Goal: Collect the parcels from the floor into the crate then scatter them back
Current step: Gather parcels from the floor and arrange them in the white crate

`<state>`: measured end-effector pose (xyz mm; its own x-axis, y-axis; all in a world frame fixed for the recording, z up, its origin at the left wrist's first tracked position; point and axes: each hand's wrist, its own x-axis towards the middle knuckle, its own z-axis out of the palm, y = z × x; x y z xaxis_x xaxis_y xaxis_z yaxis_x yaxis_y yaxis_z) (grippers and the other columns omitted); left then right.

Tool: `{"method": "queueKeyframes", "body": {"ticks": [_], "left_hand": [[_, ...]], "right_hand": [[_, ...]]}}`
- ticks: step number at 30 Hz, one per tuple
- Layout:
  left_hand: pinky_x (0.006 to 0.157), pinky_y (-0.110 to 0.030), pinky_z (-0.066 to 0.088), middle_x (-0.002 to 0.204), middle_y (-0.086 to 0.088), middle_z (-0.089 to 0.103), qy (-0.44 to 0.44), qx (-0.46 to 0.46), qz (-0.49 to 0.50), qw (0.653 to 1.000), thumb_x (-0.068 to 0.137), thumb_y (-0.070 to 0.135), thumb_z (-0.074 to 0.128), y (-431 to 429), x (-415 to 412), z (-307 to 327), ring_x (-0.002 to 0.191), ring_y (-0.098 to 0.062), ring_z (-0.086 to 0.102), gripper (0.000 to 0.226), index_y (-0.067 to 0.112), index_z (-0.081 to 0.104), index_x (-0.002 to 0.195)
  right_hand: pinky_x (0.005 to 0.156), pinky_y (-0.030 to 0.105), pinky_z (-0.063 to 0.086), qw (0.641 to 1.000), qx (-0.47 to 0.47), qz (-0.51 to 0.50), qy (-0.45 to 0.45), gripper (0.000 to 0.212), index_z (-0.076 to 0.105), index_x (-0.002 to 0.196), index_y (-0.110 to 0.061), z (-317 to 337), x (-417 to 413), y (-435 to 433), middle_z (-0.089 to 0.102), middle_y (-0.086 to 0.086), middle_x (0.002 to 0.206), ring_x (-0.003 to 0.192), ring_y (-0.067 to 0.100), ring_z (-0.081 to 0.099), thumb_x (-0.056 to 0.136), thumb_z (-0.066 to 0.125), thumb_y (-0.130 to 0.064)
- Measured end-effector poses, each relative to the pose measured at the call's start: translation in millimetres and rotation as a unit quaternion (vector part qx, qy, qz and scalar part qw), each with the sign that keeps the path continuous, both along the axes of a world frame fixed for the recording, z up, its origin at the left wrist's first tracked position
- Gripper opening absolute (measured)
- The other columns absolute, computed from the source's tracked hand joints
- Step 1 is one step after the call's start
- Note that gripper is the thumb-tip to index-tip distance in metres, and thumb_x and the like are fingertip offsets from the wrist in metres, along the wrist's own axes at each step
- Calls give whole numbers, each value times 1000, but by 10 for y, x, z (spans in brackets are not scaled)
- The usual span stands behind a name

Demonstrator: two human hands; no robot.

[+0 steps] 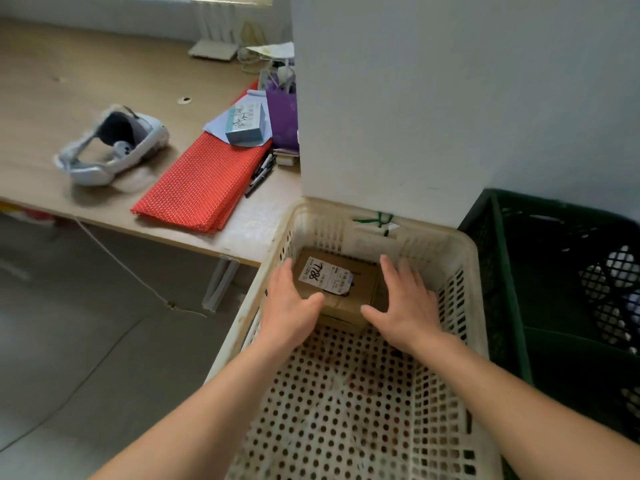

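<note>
**Left hand** (291, 306): fingers straight along the left side of the parcel (362, 285), thumb laid on its near top edge. Released, not clasping.

**Right hand** (407, 303): fingers spread and straight just beside the parcel's right side. Also released; we cannot tell whether it touches.

**Parcel:** a brown carton with a white label (325, 273). It lies flat on the floor of the crate (325, 207), in its far left corner.

**Hazards, as we judge them:**
- A lift by flat palms alone depends on side pressure. With no fingers under the carton, it may slide out and drop back onto the perforated floor.
- The left fingers sit between the carton and the crate's left wall, so a sideways shove could pinch them there.
- A tilted carton may catch the far rim on the way out.

**Surroundings:**
- The green crate (502, 271) stands just beside the right wall.
- The desk (86, 81) beyond the left rim carries a headset (114, 147) and red mesh (201, 181). A careless toss could strike either.
</note>
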<state>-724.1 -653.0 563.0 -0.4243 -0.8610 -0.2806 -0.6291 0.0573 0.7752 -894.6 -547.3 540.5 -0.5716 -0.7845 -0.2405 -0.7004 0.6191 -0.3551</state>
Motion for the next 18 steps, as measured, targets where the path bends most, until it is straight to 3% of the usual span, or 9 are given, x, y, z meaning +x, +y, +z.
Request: {"method": "queueKeyframes", "body": {"ticks": [4,8,10,14,18], "left_hand": [[115,-30,26,160,3,30,27,-33,32,999,87,22,68,177,298,452,145,-14,30,85,22,22,158],[124,-44,25,167,1,20,28,-53,57,997,86,30,70,278,691,797,152,-16,22,92,22,16,161],[124,-44,25,167,1,19,38,-64,75,994,84,32,72,338,931,957,152,-16,21,95,23,18,161],[116,-25,17,168,-1,15,35,-88,107,990,84,31,73,445,1474,1225,153,-15,18,95,22,19,160],[121,-29,15,169,-4,13,42,-105,138,984,84,29,74,550,2112,1420,155,-13,9,96,19,19,161]], "right_hand": [[126,59,12,997,-75,16,-30,95,-3,164,-38,435,244,43,-2,4,175,161,26,1,94,52,-70],[124,65,13,988,-137,45,-60,100,0,164,-39,813,535,45,1,2,175,161,24,3,83,41,-80],[124,66,16,985,-151,69,-54,103,0,164,-39,979,713,20,2,2,175,161,23,3,82,47,-81],[124,63,17,978,-162,122,-44,107,-1,164,-40,1258,1150,-49,1,4,175,161,24,3,86,66,-68],[123,62,17,969,-179,166,-34,108,0,164,-39,1525,1728,-105,3,4,174,161,24,4,86,71,-63]]}}
